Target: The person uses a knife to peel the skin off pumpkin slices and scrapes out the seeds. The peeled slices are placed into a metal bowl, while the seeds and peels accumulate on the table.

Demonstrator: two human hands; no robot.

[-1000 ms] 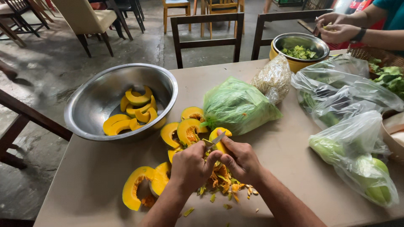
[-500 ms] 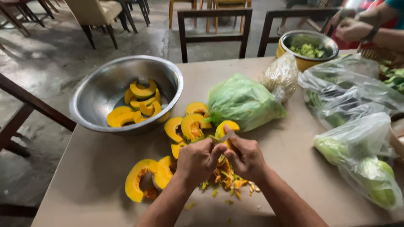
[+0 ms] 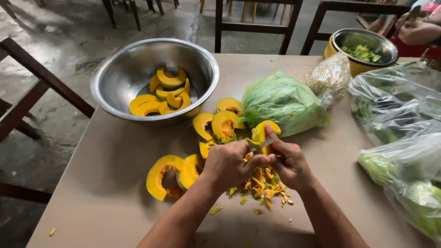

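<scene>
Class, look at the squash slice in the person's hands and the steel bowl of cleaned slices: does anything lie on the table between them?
Yes. Several uncleaned squash slices lie on the table between the held slice and the steel bowl.

Wet grey concrete floor (image 3: 59, 41); dark wooden chairs (image 3: 252, 23) around tan table (image 3: 105, 183).

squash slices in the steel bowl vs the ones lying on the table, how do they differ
The slices in the steel bowl are clean crescents with no seeds; the slices on the table still show stringy seed pulp in their hollows. The bowl slices lie piled together inside the steel bowl; the table slices are spread loosely on the bare table. Both have orange flesh.
</scene>
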